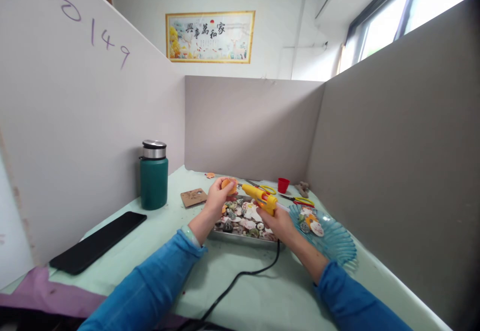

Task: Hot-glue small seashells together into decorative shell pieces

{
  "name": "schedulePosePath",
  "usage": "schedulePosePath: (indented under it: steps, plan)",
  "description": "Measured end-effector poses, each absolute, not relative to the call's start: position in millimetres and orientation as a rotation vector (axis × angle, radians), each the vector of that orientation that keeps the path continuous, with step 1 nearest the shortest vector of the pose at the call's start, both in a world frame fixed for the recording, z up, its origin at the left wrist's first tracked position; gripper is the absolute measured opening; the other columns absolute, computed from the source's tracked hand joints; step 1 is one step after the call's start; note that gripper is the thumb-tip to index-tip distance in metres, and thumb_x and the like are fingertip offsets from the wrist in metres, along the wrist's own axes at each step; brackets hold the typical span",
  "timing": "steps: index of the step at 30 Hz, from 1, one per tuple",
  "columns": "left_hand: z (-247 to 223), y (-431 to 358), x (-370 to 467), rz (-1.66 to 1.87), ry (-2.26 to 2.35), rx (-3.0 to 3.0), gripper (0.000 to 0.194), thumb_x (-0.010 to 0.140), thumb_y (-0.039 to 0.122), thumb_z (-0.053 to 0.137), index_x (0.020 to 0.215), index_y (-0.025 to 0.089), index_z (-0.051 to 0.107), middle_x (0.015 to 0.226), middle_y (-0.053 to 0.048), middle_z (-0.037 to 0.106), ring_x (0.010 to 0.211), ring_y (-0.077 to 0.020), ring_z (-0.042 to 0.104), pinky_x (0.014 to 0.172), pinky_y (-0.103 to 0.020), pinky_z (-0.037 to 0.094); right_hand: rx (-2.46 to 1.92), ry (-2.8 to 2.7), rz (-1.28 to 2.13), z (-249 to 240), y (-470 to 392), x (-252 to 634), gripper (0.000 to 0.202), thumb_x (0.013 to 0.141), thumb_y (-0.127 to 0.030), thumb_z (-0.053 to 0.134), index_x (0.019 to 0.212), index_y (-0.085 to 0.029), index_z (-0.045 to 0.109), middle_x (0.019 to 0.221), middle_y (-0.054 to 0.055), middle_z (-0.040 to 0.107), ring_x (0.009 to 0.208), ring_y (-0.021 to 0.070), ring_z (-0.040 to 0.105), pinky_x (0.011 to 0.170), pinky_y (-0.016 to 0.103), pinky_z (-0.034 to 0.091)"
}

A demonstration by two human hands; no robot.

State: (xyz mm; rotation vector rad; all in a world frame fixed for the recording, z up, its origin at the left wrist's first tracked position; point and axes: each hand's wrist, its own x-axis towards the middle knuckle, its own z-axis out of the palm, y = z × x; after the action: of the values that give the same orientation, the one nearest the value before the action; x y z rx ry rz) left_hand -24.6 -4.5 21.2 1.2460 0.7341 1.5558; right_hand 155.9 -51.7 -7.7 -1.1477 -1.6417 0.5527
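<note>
My right hand (275,221) is wrapped round a yellow hot glue gun (260,197), its nozzle pointing left. A black cord runs down from the handle toward me. Pinched in my left hand (217,198) is a small orange disc-like piece (229,186), close to the nozzle; whether the two touch I cannot tell. Below both hands sits a metal tray (243,241) filled with many seashells (240,216). A blue scalloped glass plate (337,241) holding a few shells and an orange piece (310,221) lies beside my right wrist.
A green bottle (154,181) and a black flat pad (99,241) stand on the left. Behind the tray are a brown card (193,197), yellow-handled scissors (268,189), pliers-like tool with red-yellow handles (302,201) and a red cup (283,185). Grey partitions (247,126) enclose the table.
</note>
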Motion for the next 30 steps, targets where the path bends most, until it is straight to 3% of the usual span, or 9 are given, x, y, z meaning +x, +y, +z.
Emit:
schedulePosePath:
  steps: [30]
  plan:
    - [21.0,-4.9,-24.1,1.553,0.824,1.315,0.037,0.065,0.04,0.067,0.088,0.013,0.057,0.08,-0.003,0.06,0.052,-0.0079,0.054,0.045,-0.02,0.046,-1.224,-1.676,0.418,-9.0,-52.3,156.3,0.029,0.073,-0.039,0.051,0.084,-0.015,0.063,0.048,-0.004,0.046,0.044,0.0099,0.04,0.043,0.021,0.034]
